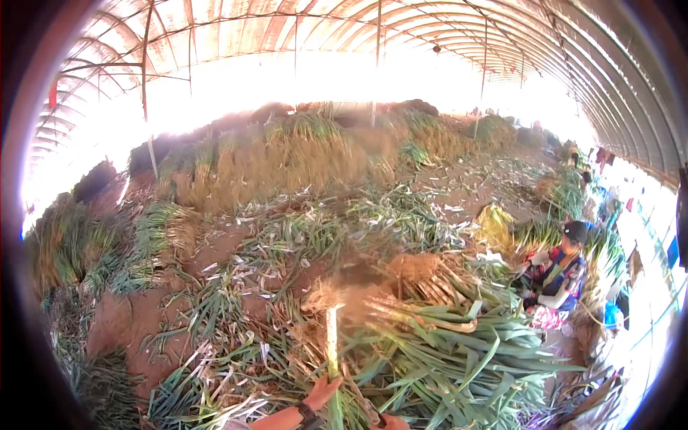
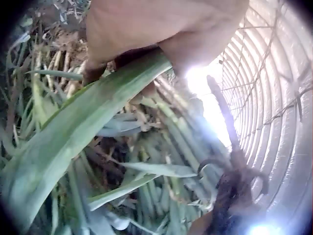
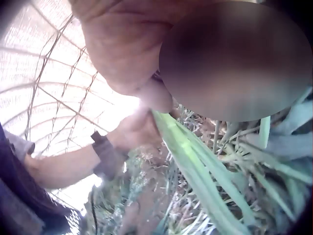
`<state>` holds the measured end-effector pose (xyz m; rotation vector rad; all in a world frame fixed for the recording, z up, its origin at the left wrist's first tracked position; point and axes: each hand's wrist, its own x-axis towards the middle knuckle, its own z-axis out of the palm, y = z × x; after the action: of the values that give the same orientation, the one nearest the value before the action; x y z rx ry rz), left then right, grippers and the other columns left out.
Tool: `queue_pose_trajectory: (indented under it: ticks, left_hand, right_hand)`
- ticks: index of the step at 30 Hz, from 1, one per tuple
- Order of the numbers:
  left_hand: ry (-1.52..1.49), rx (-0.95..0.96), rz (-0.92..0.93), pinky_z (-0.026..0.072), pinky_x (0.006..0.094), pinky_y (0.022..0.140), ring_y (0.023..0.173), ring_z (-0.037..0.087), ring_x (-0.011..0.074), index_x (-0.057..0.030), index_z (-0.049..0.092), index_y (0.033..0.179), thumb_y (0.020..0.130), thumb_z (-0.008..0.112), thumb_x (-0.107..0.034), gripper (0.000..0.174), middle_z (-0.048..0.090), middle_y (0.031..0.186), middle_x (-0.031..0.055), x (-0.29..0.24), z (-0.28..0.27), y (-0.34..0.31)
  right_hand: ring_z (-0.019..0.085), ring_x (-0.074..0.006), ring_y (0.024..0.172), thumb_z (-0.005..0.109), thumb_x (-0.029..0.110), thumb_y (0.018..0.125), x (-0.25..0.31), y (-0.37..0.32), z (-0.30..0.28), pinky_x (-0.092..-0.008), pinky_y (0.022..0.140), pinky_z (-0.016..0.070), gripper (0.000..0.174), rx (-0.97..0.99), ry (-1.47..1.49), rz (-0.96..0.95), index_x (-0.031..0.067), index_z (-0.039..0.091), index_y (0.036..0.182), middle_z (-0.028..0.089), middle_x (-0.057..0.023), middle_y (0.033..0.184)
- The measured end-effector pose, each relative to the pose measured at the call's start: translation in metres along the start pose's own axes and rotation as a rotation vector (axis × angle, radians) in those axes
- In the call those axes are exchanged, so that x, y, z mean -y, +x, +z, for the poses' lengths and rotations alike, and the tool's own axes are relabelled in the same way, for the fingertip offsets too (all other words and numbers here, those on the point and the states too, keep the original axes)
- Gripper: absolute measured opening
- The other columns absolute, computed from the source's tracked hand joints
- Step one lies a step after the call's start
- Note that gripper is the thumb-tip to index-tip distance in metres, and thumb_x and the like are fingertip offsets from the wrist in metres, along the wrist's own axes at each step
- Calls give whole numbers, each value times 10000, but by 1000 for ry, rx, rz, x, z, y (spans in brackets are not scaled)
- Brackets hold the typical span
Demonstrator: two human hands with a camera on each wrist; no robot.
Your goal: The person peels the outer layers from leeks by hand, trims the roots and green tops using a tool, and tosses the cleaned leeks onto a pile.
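Note:
My left hand (image 1: 322, 393) grips a leek (image 1: 332, 344) by its green part, its pale stem upright and its bushy roots at the top. Across the left wrist view runs a broad green leaf (image 2: 93, 115) of this leek, under the curled fingers. At the bottom edge of the head view is my right hand (image 1: 393, 423), close to the leek's lower leaves. It holds a dark, pointed metal tool (image 2: 234, 169), which looks like scissors. In the right wrist view, the right hand (image 3: 129, 44) is near the leek leaves, with its fingers partly hidden by a blurred patch.
A large heap of leeks (image 1: 459, 344) lies just right of my hands. Loose leaves (image 1: 208, 330) cover the soil at left. Behind stand long stacks of leeks (image 1: 272, 154). A person (image 1: 559, 272) sits at the right near a yellow sack (image 1: 494, 228).

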<state>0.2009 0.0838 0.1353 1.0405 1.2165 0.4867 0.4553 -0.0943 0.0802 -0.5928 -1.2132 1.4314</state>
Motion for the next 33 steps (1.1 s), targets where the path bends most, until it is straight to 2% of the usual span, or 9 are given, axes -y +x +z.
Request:
queue_pose_trajectory:
  ticks: [3, 6, 9, 13, 14, 16, 23, 26, 33]
  left_hand:
    - [-75, 15, 103, 408, 534, 1020, 1194, 447, 278, -92, 353, 1444, 940, 544, -530, 694, 445, 1341, 74, -54, 8, -9]
    - [-137, 42, 184, 346, 558, 1149, 1377, 330, 298, -107, 290, 1491, 935, 562, -511, 739, 327, 1495, 87, -91, 7, -16]
    - [-363, -144, 246, 355, 445, 684, 796, 407, 155, -77, 542, 1069, 981, 553, -445, 378, 416, 867, -5, -107, 3, -3]
    - [-500, -212, 250, 399, 416, 666, 757, 436, 140, -98, 540, 966, 973, 554, -479, 381, 451, 845, -8, -123, 12, -12]
    - [-500, -216, 250, 399, 416, 666, 757, 436, 140, -98, 540, 966, 973, 554, -479, 381, 451, 845, -8, -118, 14, -8]
    - [-383, -285, 371, 448, 410, 650, 754, 488, 153, -110, 550, 979, 971, 535, -512, 403, 484, 857, 5, -99, 23, 7]
    - [-827, -134, 177, 505, 401, 600, 744, 569, 181, -124, 546, 1060, 980, 522, -488, 374, 527, 869, 11, -135, 60, -41]
    - [-637, -197, 296, 510, 405, 597, 759, 583, 186, -115, 533, 1058, 967, 586, -418, 321, 539, 864, 14, -135, 65, -42]
    - [-597, -192, 265, 497, 524, 817, 1102, 505, 278, -124, 394, 1416, 968, 557, -453, 579, 464, 1303, 65, -133, 66, -29]
  right_hand:
    - [478, -194, 491, 560, 107, 912, 141, 45, 51, -414, 509, 394, 454, -13, -915, 587, 132, 534, 1364, 570, -62, 646]
    - [463, -225, 482, 586, 200, 905, 92, 23, 15, -439, 487, 367, 475, 19, -1160, 285, 163, 530, 1375, 572, -91, 656]
    - [491, -251, 502, 622, 268, 887, 120, 31, 13, -428, 479, 357, 341, 25, -1184, 424, 126, 607, 1197, 585, -106, 675]
    - [503, -333, 568, 607, 299, 902, 59, 26, -36, -433, 521, 391, 308, -232, -596, 316, 22, 619, 769, 581, -180, 698]
    - [494, -348, 568, 601, 303, 906, 10, 13, -68, -439, 528, 392, 330, -295, -294, 200, 16, 615, 745, 576, -198, 700]
    - [498, -353, 571, 605, 305, 910, 103, 44, -22, -442, 544, 401, 293, -116, -994, 364, 27, 637, 824, 589, -192, 707]
    - [502, -263, 537, 618, 504, 899, 213, 79, -7, -432, 558, 413, 490, 203, -1233, 444, 86, 657, 1152, 596, -133, 676]
    - [646, -400, 773, 598, 462, 879, 258, 95, -2, -462, 674, 513, 397, 176, -1350, 512, 107, 645, 1050, 666, -191, 778]
    - [610, -429, 719, 546, 530, 893, 265, 104, -8, -492, 616, 468, 424, 159, -1269, 411, 115, 634, 905, 651, -186, 746]
